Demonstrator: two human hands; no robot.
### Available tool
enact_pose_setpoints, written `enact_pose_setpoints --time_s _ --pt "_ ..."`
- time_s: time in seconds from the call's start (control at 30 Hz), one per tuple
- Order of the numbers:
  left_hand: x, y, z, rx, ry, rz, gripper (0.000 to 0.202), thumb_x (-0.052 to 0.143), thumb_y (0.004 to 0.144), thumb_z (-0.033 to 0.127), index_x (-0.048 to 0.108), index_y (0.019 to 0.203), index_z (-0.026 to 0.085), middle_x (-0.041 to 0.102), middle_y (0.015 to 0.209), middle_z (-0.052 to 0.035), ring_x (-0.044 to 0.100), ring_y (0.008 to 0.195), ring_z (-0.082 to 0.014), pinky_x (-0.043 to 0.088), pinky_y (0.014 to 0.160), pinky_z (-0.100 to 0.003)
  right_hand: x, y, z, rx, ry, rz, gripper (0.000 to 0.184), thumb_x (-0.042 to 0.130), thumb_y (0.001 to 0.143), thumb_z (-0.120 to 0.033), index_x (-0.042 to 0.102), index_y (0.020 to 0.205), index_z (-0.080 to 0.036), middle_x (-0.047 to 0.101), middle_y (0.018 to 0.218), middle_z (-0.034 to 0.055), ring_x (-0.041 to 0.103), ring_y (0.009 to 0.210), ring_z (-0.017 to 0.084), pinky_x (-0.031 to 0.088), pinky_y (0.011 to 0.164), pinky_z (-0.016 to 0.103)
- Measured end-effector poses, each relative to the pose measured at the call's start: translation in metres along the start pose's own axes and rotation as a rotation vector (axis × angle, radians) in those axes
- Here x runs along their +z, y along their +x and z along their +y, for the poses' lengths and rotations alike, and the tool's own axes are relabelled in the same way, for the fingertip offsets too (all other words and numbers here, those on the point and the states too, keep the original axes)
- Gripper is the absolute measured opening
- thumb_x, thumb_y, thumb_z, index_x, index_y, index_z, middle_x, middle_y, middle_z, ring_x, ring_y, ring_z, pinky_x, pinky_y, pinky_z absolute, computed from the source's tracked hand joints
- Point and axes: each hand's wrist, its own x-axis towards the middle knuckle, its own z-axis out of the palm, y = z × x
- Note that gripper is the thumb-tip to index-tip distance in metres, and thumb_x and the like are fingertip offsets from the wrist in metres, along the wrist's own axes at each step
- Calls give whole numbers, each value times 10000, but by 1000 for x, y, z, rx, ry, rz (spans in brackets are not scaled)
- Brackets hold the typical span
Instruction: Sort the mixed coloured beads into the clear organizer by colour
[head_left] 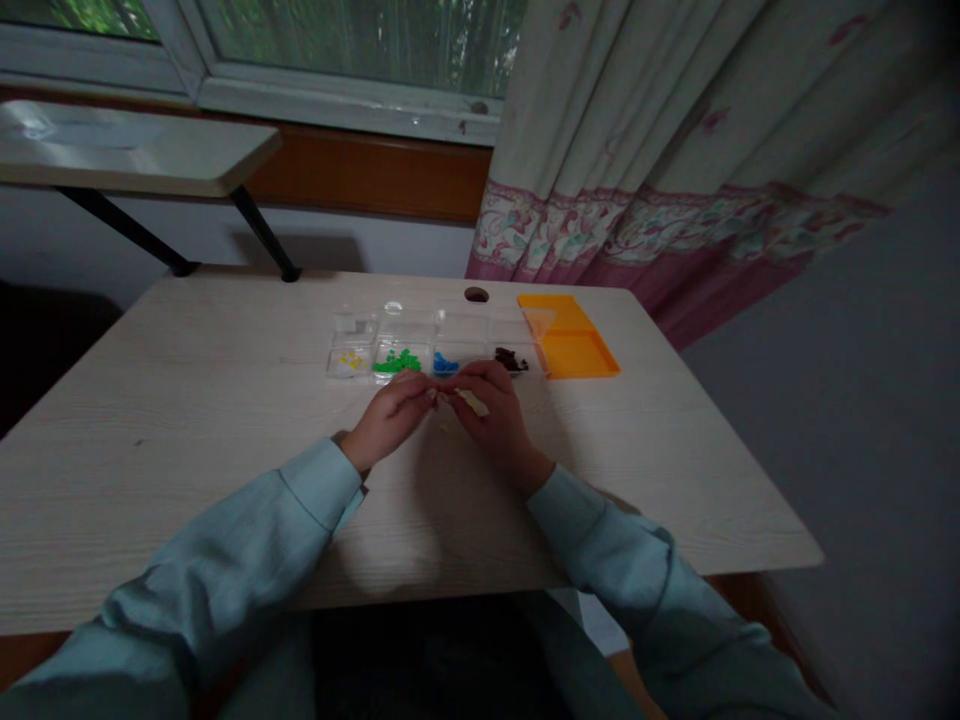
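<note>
My left hand (396, 412) and my right hand (491, 415) meet above the table, in front of a clear compartment box (360, 326). Both are closed, fingertips pinched together. What they pinch is too small and hidden to name. A pale yellowish piece (472, 402) shows by my right hand's fingers, and a small pale bit (445, 428) appears just below the hands. The box holds yellow pieces (350, 360), green pieces (399, 361), blue pieces (445, 366) and dark brown pieces (510, 359) in separate compartments.
An orange tray (577, 338) lies right of the box, next to the box's clear lid. Behind the box is a round hole (476, 295) in the wooden tabletop (247, 400). A raised shelf (135, 150) on black legs stands at the back left. A curtain (570, 200) hangs behind.
</note>
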Motion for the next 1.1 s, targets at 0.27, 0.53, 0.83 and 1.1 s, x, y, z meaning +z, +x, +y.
enact_pose_setpoints --time_s 0.27,0.53,0.83,1.1 --pt "-2 1 0 -38 2 81 344 465 955 417 616 738 197 588 752 -44 547 792 -177 457 742 -345 -2 0 -7 -62 86 -33 255 513 916 -299 696 1085 -244 585 1000 81 553 987 199 487 892 371" --pt "-5 0 -1 -29 58 133 340 467 952 424 648 759 209 589 742 -36 557 769 -173 468 715 -354 -3 -3 -10 -56 178 -94 325 496 901 -265 648 1188 -245 582 1014 81 558 986 202 486 878 376" --pt "-67 3 -38 19 586 299 254 555 889 417 726 901 229 659 848 -56 561 863 -227 415 864 -423 5 0 19 37 -183 -139 286 548 880 -210 693 1126 -232 611 1044 80 531 1019 212 400 967 384" --pt "-99 -3 -59 -95 723 317 289 542 870 425 731 946 220 612 855 -80 511 898 -256 373 910 -438 9 -1 7 -54 -335 -283 281 515 933 -308 684 1157 -289 608 1211 74 452 1139 256 341 956 417"
